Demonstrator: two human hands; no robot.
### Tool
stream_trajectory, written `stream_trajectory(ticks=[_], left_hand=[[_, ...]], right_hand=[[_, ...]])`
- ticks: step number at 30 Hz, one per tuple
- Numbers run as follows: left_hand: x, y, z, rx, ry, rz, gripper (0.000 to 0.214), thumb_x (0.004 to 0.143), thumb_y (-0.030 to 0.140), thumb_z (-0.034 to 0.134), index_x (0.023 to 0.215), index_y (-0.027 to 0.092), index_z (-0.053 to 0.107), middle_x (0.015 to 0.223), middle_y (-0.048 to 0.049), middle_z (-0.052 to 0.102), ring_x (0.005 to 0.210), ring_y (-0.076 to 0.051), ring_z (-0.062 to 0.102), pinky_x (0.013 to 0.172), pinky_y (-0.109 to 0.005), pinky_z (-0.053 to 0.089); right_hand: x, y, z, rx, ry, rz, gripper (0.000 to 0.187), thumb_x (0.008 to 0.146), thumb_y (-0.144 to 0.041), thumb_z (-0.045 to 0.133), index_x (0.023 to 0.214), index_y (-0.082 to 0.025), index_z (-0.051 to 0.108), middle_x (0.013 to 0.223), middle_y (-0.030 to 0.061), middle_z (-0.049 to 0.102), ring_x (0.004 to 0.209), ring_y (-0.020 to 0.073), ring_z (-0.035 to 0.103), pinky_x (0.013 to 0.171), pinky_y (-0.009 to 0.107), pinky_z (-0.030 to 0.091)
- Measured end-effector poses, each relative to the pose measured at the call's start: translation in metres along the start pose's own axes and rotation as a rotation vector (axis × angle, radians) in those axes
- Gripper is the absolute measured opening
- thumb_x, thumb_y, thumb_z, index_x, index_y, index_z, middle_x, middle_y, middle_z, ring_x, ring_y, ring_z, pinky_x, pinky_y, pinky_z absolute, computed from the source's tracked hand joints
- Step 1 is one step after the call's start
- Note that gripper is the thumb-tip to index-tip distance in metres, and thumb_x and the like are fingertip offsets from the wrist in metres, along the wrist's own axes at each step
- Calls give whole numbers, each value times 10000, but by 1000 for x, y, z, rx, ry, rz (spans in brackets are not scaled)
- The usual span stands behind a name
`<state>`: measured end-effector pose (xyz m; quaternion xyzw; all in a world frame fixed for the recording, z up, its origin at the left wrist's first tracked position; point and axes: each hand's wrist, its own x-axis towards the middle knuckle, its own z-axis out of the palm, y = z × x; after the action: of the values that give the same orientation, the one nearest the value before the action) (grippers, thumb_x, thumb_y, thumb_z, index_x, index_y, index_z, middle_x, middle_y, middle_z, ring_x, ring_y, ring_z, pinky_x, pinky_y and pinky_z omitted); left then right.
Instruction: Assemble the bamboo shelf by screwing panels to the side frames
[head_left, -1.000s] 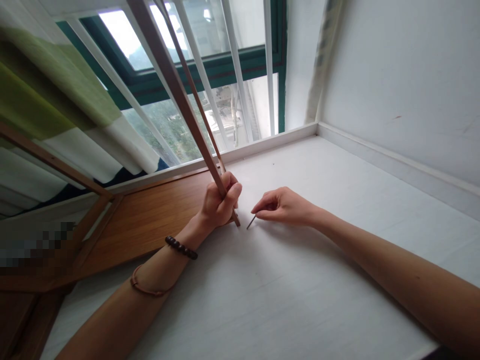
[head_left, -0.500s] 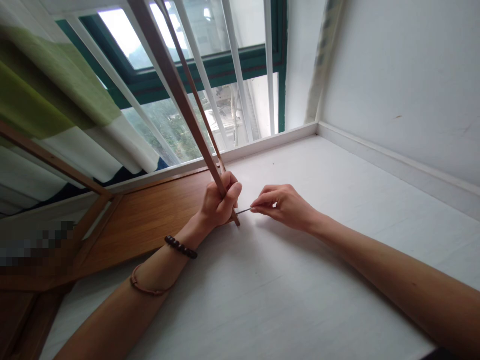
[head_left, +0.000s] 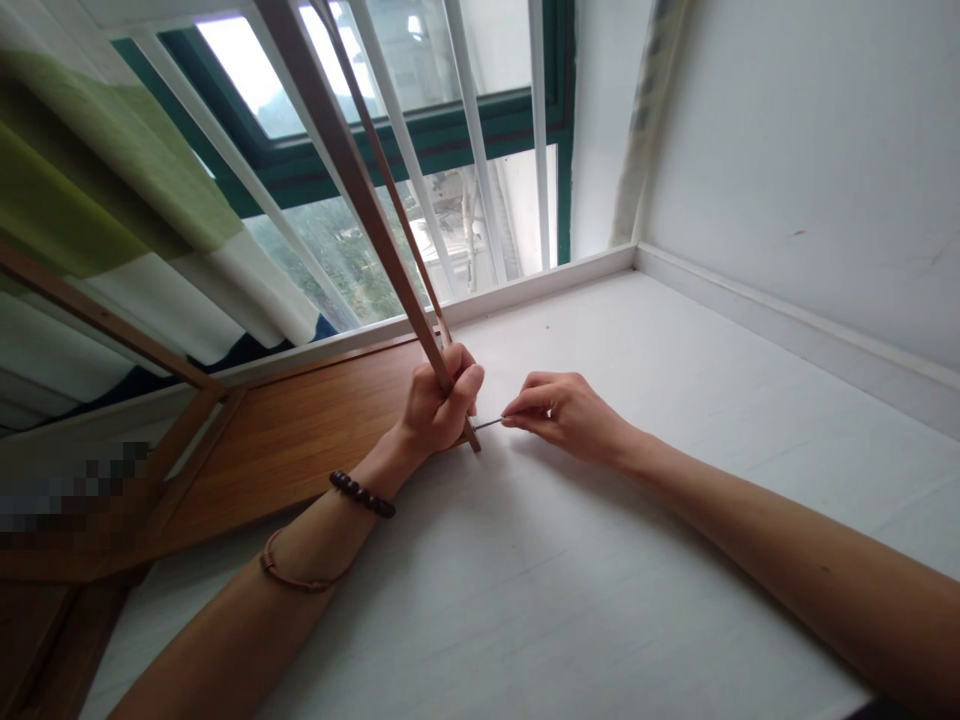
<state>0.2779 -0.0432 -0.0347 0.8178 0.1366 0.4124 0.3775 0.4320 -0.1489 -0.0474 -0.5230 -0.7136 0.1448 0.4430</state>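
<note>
My left hand [head_left: 441,405] is wrapped around the lower end of a long wooden rail [head_left: 352,175] that rises up and to the left from a wooden board [head_left: 300,440]. My right hand [head_left: 564,412] pinches a thin metal pin [head_left: 487,423], probably a screw or nail, held level with its tip against the rail's foot by my left fingers. Both hands are over a white surface [head_left: 600,560].
A second thin wooden rail [head_left: 390,180] runs behind the first. A wooden frame piece [head_left: 105,320] lies at the left. A barred window [head_left: 420,150], a green and white curtain [head_left: 112,200] and a white wall [head_left: 810,150] border the surface.
My right hand lifted the pin from pointing down at the surface to level, and brought its tip against the rail's foot. Left hand and rail stayed still.
</note>
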Motion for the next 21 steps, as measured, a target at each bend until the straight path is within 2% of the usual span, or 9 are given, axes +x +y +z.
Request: stream_trajectory(ticks=[2,5,8,10,14,16,19,21], left_hand=[[0,0,-1,19,-9,-2,305,863,299,458,581,189,423,426,47,449,368,-83,438,372,-227,325],[0,0,-2,59,-20,4,368,860,281,447,506,182,413,415,32,451,374,-85,458,372,-227,325],[-1,-1,-3,66,-12,14,372,846,251,447,481,180,421,407,26,460,376,-85,455,378,-226,326],[-1,-2,-4,55,-12,15,369,841,237,442,477,180,423,408,25,464,376,-84,448,383,-226,327],[-1,-3,-3,37,-8,12,366,843,242,439,483,180,418,410,29,457,365,-76,427,379,-223,318],[-1,-2,-3,39,-7,12,366,847,253,440,489,180,418,411,30,454,364,-76,425,375,-223,312],[-1,-1,-3,52,-17,10,369,854,266,434,495,180,420,416,27,458,371,-79,431,376,-224,312],[-1,-1,-4,58,-25,7,373,857,273,429,497,179,421,419,25,461,375,-80,433,377,-223,314]], right_hand=[[0,-2,0,47,-13,99,116,770,-226,652,797,-163,745,710,27,605,599,86,538,603,215,419],[0,-6,-2,216,-78,341,173,760,-292,649,807,-150,735,609,0,584,492,65,479,505,206,379],[-1,-10,-1,396,-122,553,251,760,-369,633,787,-132,712,421,-51,456,375,48,371,401,196,298],[-1,-13,2,486,-109,628,261,750,-381,640,755,-126,693,385,-64,404,356,47,348,368,189,274],[-1,-12,7,563,-24,669,237,709,-361,689,780,-135,674,437,-50,473,371,50,400,349,175,310],[0,-9,5,587,-24,653,260,685,-363,715,789,-128,682,481,-24,541,413,61,471,384,172,373],[2,0,-5,676,-149,620,305,660,-342,743,861,-115,707,652,35,663,586,97,601,565,201,498],[3,7,-14,718,-276,569,372,631,-272,767,969,-134,701,809,52,701,723,111,634,705,226,513]])
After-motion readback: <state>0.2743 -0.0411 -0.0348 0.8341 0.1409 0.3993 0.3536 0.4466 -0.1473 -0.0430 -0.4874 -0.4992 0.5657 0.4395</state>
